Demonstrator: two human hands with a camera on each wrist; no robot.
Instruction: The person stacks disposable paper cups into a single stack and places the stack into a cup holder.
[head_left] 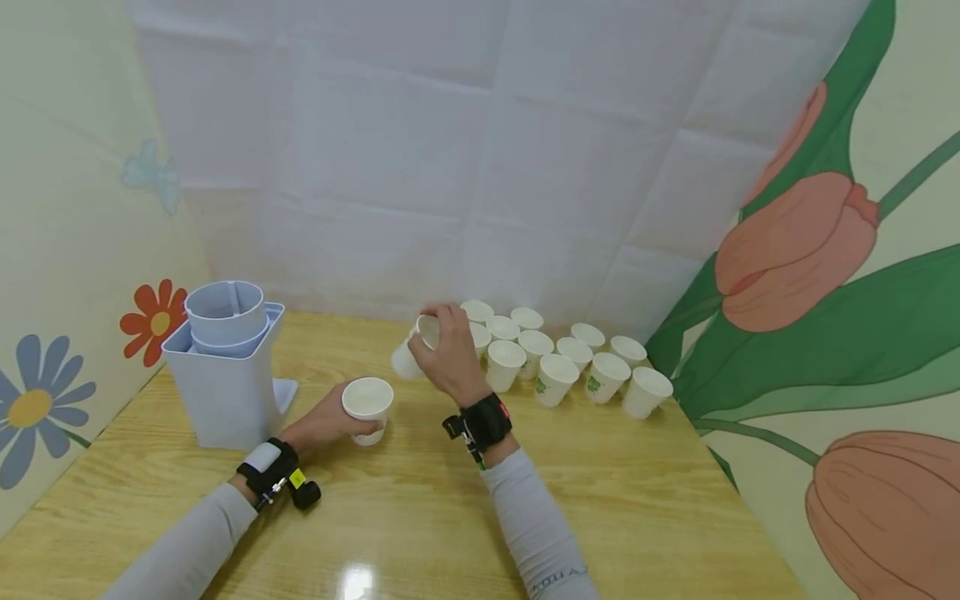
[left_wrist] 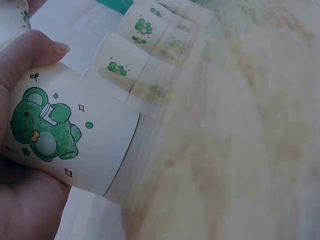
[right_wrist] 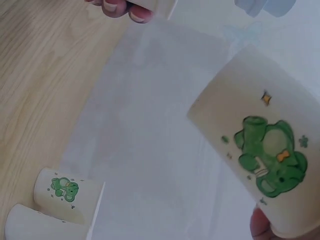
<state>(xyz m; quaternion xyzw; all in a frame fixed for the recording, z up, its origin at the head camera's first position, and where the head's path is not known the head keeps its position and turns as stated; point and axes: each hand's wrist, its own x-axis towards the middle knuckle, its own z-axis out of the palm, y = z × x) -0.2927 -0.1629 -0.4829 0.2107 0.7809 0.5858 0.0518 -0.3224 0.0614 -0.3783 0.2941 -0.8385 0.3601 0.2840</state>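
My left hand (head_left: 324, 423) grips a white paper cup (head_left: 367, 402), its thumb and fingers around the side. In the left wrist view this cup (left_wrist: 100, 130) bears a green bear print, and its base meets the tabletop. To the right and a little farther back, my right hand (head_left: 453, 354) holds another paper cup (head_left: 406, 360) near the rim. That second cup is tilted above the table with its base toward the left; the right wrist view shows the same bear print on the cup (right_wrist: 272, 145). Beside the right hand stand several upright paper cups (head_left: 557, 385).
A pale blue bin-like container (head_left: 225, 400) with a round, cylindrical vessel (head_left: 225, 312) in its top stands at the left. The wooden table (head_left: 420, 517) meets a white sheet (head_left: 390, 167) at the back. Flower-painted walls rise on both sides.
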